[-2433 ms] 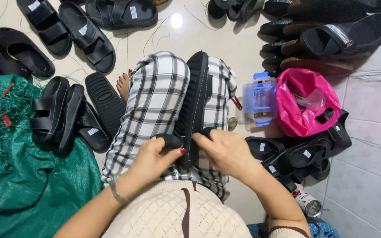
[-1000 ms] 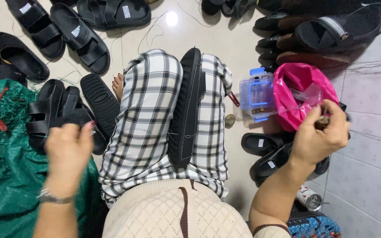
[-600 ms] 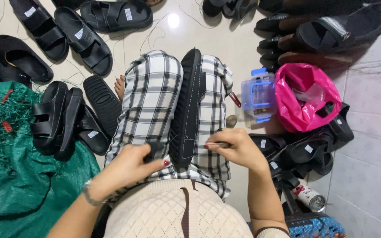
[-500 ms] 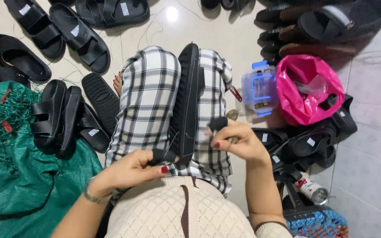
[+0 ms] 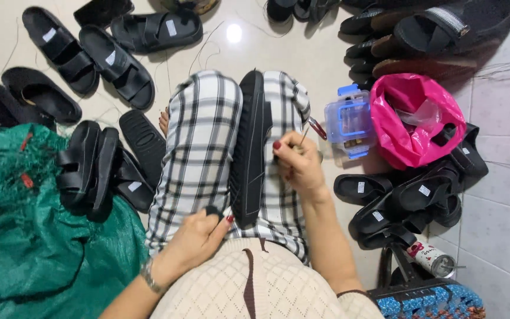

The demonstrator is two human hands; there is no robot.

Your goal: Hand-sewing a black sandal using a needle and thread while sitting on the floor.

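A black sandal (image 5: 250,147) stands on edge between my knees, gripped by the checked trouser legs (image 5: 199,147). My left hand (image 5: 196,239) closes on the sandal's near end, fingers around a black part of it. My right hand (image 5: 297,164) rests against the sandal's right side at mid-length and pinches a thin needle-like tool (image 5: 304,136) that points up and away. Whether a thread runs from the tool cannot be made out.
Black sandals lie around on the tiled floor: a stack (image 5: 92,171) at my left, pairs (image 5: 90,53) ahead, a pile (image 5: 411,198) at my right. A green sack (image 5: 25,248) fills the left. A pink bag (image 5: 414,118), clear blue-latched box (image 5: 346,121), can (image 5: 432,260) and blue basket (image 5: 426,301) stand right.
A second ago both hands were out to the sides, the right near the pink bag. They came back to the sandal; the right hand now sits farther along its side with the tool.
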